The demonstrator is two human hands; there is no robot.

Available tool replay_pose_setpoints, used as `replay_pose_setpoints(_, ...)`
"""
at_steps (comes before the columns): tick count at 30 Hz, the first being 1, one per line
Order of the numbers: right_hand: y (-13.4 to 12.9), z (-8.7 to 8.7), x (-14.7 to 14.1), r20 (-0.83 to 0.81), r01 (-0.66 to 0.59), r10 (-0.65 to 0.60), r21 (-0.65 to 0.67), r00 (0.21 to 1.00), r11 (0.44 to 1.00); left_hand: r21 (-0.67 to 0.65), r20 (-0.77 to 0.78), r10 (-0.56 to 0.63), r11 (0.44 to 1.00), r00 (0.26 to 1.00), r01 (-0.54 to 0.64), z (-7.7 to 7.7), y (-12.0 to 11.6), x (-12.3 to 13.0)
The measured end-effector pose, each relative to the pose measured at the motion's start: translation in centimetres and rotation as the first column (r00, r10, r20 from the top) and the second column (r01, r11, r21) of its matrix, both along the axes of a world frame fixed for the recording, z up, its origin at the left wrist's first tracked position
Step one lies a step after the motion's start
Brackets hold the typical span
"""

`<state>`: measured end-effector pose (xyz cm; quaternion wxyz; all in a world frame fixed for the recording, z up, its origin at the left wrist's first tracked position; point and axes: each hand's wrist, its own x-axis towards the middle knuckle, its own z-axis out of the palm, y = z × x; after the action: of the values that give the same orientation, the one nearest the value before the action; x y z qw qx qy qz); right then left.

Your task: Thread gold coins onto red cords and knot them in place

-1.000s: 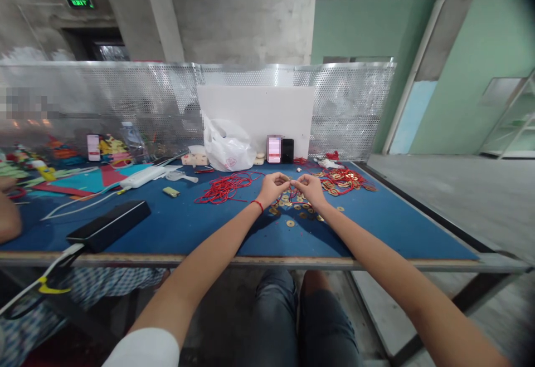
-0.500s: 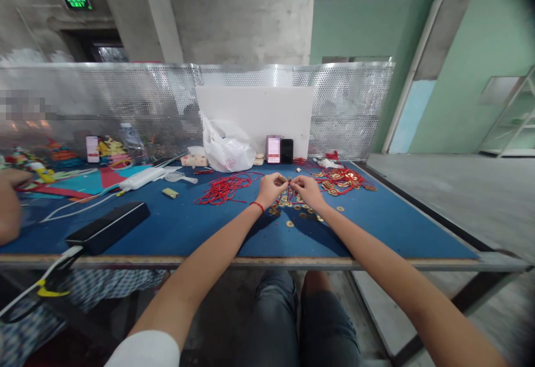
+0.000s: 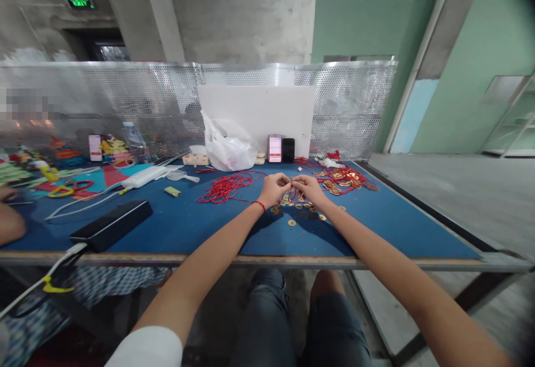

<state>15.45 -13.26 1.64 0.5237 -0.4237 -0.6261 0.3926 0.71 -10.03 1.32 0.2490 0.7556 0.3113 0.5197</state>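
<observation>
My left hand [image 3: 275, 189], with a red string bracelet [image 3: 259, 205] at the wrist, is closed in a pinch. Just right of it, my right hand [image 3: 308, 190] pinches as well, and the fingertips of both almost meet. Between them runs a thin red cord [image 3: 293, 193], partly hidden by the fingers. Loose gold-coloured coins [image 3: 291, 223] with holes lie on the blue table under and in front of the hands. To the left is a tangle of red cord [image 3: 223, 187]. A heap of coins strung on red cord [image 3: 345, 180] lies to the right.
A white plastic bag [image 3: 229, 150] and two phones [image 3: 275, 148] stand at the back. On the left are a black box [image 3: 112, 225], a white power strip [image 3: 144, 176], a lighter-sized object [image 3: 173, 191], and scissors [image 3: 71, 189]. Another person's arm [image 3: 10, 225] rests at the far left.
My hands stay together over the coins, with only small finger movement. At the far left, the other person's hand has drawn back, and scissors now show on the coloured paper.
</observation>
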Motion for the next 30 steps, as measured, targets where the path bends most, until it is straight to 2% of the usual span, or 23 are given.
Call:
replay_pose_setpoints(3, -0.2, 0.1, 0.2, -0.029, -0.041, 0.04, -0.035, 0.999, 0.999, -0.039, 0.02, -0.06, 0.997, 0.998, 0.06, 0.0, 0.3, -0.1)
replay_pose_setpoints(8, -0.5, 0.5, 0.3, -0.182, -0.128, 0.098, -0.159, 0.978, 0.979, -0.115, 0.083, -0.145, 0.981, 0.986, 0.154, 0.4, 0.7, -0.2)
replay_pose_setpoints(10, -0.4, 0.6, 0.5, -0.218, -0.083, 0.04, -0.19, 0.975, 0.978, -0.135, 0.105, -0.141, 0.979, 0.984, 0.155, 0.6, 0.7, -0.2)
replay_pose_setpoints(13, 0.4, 0.9, 1.6, -0.254, 0.15, -0.201, -0.208, 0.946, 0.967, -0.176, 0.133, -0.121, 0.974, 0.984, 0.143, 0.7, 0.8, -0.5)
replay_pose_setpoints(14, 0.9, 0.9, 2.4, -0.276, 0.255, -0.304, -0.2, 0.912, 0.946, -0.188, 0.144, -0.108, 0.973, 0.984, 0.134, 0.8, 0.9, -0.6)
replay_pose_setpoints(16, 1.9, 1.0, 4.3, -0.352, 0.463, -0.492, -0.171, 0.796, 0.87, -0.215, 0.178, -0.068, 0.971, 0.982, 0.106, 0.8, 1.2, -0.9)
replay_pose_setpoints(18, 2.7, 1.1, 6.6, -0.471, 0.625, -0.631, -0.194, 0.617, 0.756, -0.27, 0.241, -0.037, 0.957, 0.97, 0.104, 0.8, 1.5, -1.3)
replay_pose_setpoints(20, 3.1, 1.2, 8.6, -0.566, 0.637, -0.662, -0.283, 0.492, 0.717, -0.345, 0.321, -0.038, 0.926, 0.946, 0.154, 0.7, 1.8, -1.6)
replay_pose_setpoints(22, 3.2, 1.3, 10.0, -0.657, 0.63, -0.677, -0.38, 0.331, 0.677, -0.406, 0.383, -0.054, 0.887, 0.922, 0.22, 0.7, 1.9, -1.8)
replay_pose_setpoints(25, 3.1, 1.5, 11.0, -0.718, 0.665, -0.679, -0.433, 0.155, 0.609, -0.461, 0.428, -0.06, 0.843, 0.902, 0.276, 0.7, 1.8, -2.0)
replay_pose_setpoints(28, 3.4, 1.7, 11.4, -0.704, 0.747, -0.703, -0.412, 0.103, 0.521, -0.513, 0.445, -0.07, 0.797, 0.893, 0.318, 0.7, 1.7, -2.1)
replay_pose_setpoints(29, 3.5, 1.6, 11.3, -0.675, 0.777, -0.728, -0.393, 0.119, 0.492, -0.531, 0.443, -0.078, 0.78, 0.893, 0.331, 0.7, 1.7, -2.0)
replay_pose_setpoints(30, 3.7, 1.5, 11.2, -0.626, 0.801, -0.761, -0.363, 0.169, 0.476, -0.548, 0.438, -0.087, 0.763, 0.895, 0.342, 0.7, 1.6, -2.0)
